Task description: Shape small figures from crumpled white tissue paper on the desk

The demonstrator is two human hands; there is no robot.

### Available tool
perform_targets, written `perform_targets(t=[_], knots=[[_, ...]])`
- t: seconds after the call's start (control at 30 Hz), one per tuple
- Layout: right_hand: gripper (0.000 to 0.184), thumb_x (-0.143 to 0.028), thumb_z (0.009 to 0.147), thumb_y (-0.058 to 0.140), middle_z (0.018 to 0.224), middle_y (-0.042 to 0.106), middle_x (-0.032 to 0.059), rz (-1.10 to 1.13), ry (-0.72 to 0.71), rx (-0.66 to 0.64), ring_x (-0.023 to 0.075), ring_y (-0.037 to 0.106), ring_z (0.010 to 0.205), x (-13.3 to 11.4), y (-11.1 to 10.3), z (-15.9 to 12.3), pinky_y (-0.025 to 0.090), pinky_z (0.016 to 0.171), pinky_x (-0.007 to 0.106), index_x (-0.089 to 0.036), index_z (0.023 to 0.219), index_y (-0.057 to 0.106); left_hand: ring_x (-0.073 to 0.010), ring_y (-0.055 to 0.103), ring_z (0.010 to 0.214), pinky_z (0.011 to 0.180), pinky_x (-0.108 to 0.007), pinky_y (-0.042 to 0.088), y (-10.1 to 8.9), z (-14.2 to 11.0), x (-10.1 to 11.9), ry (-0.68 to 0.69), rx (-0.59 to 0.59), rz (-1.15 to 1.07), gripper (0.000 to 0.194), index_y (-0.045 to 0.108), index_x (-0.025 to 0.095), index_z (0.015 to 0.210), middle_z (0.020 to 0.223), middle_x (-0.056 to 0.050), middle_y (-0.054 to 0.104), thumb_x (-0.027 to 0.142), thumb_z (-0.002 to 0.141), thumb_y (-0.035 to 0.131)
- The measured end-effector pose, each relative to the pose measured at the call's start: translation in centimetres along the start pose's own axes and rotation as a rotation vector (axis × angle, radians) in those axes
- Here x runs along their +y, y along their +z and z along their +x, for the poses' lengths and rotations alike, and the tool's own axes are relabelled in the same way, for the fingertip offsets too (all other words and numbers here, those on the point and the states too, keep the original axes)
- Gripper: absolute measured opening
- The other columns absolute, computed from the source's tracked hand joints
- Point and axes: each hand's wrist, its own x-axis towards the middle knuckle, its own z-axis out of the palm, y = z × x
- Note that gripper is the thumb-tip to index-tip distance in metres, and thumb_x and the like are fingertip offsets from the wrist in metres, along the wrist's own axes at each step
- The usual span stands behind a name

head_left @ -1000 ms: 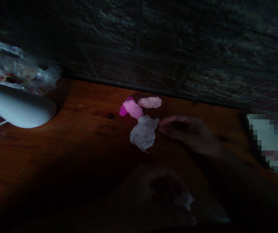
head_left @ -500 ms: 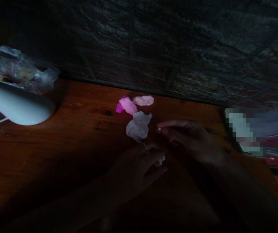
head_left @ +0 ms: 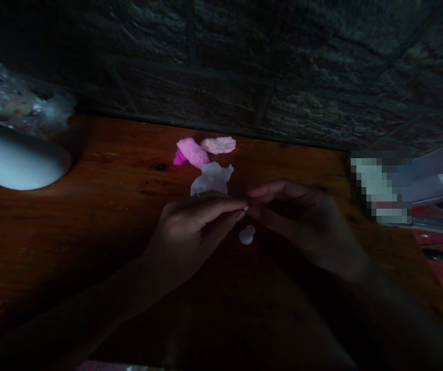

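Between the pressed finger and thumb of my left hand [head_left: 202, 221] shows a tiny white ball [head_left: 246, 208], apparently of modelling clay. My right hand [head_left: 302, 216] meets it from the right, fingers curved, index fingertip and thumb slightly apart. Its thumb tip is beside or touching the ball; I cannot tell which. Just below the fingertips, a small white piece of two joined rounds [head_left: 246, 235] lies on the wooden table [head_left: 121, 232]. Beyond my left hand is a torn, flattened white clay lump [head_left: 211, 178], partly hidden by that hand.
Pink clay [head_left: 192, 152], magenta clay [head_left: 179, 156] and pale pink clay [head_left: 219, 145] lie near the dark stone wall [head_left: 221, 87]. To the left are a white rounded object [head_left: 24, 157] and a clear plastic bag [head_left: 24, 103]. A blurred-out item [head_left: 379, 190] sits at the right.
My left hand has risen and now pinches at the tiny ball that my right hand held. The two-round white piece has left my left hand and lies on the table. The view has shifted slightly.
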Motion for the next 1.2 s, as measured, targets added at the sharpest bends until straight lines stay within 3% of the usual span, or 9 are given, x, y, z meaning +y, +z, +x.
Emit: perform_targets(t=[0.3, 0.47, 0.6, 0.73, 0.83, 1.03, 1.2], knots=[[0.023, -0.023, 0.09, 0.079, 0.08, 0.08, 0.0, -0.029, 0.001, -0.002, 0.0159, 0.078, 0.069, 0.0, -0.2, -0.1, 0.064, 0.07, 0.029, -0.02, 0.112, 0.07, -0.0125, 0.078, 0.089, 0.086, -0.022, 0.062, -0.2, -0.2, -0.6, 0.216, -0.009, 0.185, 0.014, 0.073, 0.02, 0.104, 0.1, -0.002, 0.082, 0.01, 0.098, 0.065], [0.025, -0.03, 0.088, 0.081, 0.084, 0.08, 0.0014, -0.091, 0.011, 0.005, 0.0155, 0.076, 0.068, -0.1, 0.0, -0.2, 0.063, 0.07, 0.03, -0.02, 0.109, 0.07, -0.0121, 0.076, 0.086, 0.083, -0.021, 0.06, -0.5, 0.0, -0.3, 0.28, -0.065, 0.271, 0.012, 0.071, 0.018, 0.1, 0.095, -0.002, 0.08, 0.01, 0.099, 0.062], [0.028, -0.032, 0.082, 0.087, 0.085, 0.08, 0.0013, -0.056, 0.009, 0.0, 0.014, 0.072, 0.063, -0.4, 0.1, -0.2, 0.06, 0.062, 0.028, -0.022, 0.102, 0.071, -0.0101, 0.073, 0.075, 0.073, -0.02, 0.058, -0.5, 0.2, -0.1, 0.235, -0.037, 0.22, 0.012, 0.071, 0.021, 0.093, 0.088, 0.001, 0.078, 0.012, 0.096, 0.063], [0.019, -0.028, 0.079, 0.086, 0.075, 0.073, -0.0033, 0.082, 0.03, 0.096, 0.0068, 0.05, 0.047, -0.8, -0.2, 0.1, 0.039, 0.042, 0.021, -0.026, 0.094, 0.074, -0.0098, 0.068, 0.061, 0.06, -0.021, 0.053, -0.7, 0.6, -1.0, 0.034, 0.05, 0.148, 0.01, 0.071, 0.021, 0.086, 0.077, 0.003, 0.076, 0.015, 0.092, 0.066], [0.013, -0.025, 0.078, 0.083, 0.074, 0.069, -0.0031, 0.153, 0.023, 0.165, 0.0054, 0.038, 0.047, -1.0, -0.6, 0.3, 0.03, 0.041, 0.022, -0.027, 0.09, 0.079, -0.0116, 0.067, 0.06, 0.058, -0.023, 0.051, -1.0, 1.0, -1.9, -0.096, 0.112, 0.16, 0.009, 0.072, 0.02, 0.089, 0.076, 0.002, 0.077, 0.019, 0.093, 0.065], [0.017, -0.024, 0.083, 0.08, 0.07, 0.059, -0.0043, 0.213, 0.092, 0.059, 0.0054, 0.036, 0.052, -0.4, -0.8, 0.5, 0.03, 0.046, 0.022, -0.026, 0.099, 0.083, -0.0141, 0.067, 0.062, 0.065, -0.026, 0.052, -1.2, 1.6, -3.1, -0.029, 0.079, 0.327, 0.011, 0.072, 0.02, 0.088, 0.075, 0.0, 0.076, 0.022, 0.095, 0.064], [0.016, -0.024, 0.082, 0.082, 0.073, 0.061, -0.0035, 0.248, 0.113, 0.028, 0.0051, 0.035, 0.053, 0.0, -1.0, 0.7, 0.03, 0.047, 0.021, -0.025, 0.098, 0.084, -0.0177, 0.074, 0.076, 0.074, -0.028, 0.056, -0.9, 1.6, -3.9, 0.02, -0.004, 0.363, 0.012, 0.073, 0.02, 0.093, 0.086, -0.002, 0.08, 0.02, 0.098, 0.063]])
